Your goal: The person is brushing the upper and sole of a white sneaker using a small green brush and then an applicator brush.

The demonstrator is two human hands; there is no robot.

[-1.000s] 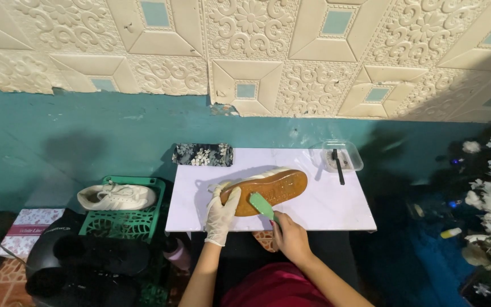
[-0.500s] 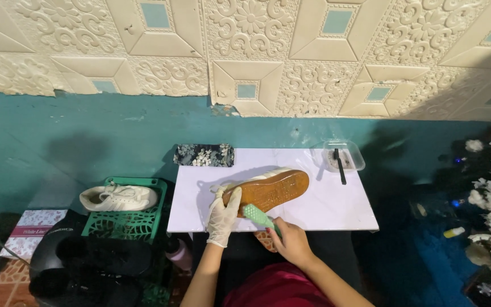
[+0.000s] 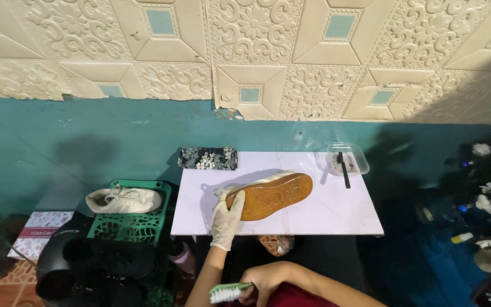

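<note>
On the white board (image 3: 336, 213), the gloved left hand (image 3: 227, 219) pressed flat on the sole-up shoe (image 3: 271, 195) at its eight o'clock end; toward six o'clock, the right hand (image 3: 263, 281) gripped a green brush (image 3: 227, 292).

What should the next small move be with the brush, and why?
Probably bring the green brush in the right hand up onto the brown sole: the gloved left hand pins the shoe sole-up on the white table, while the brush sits low, off the table.
</note>
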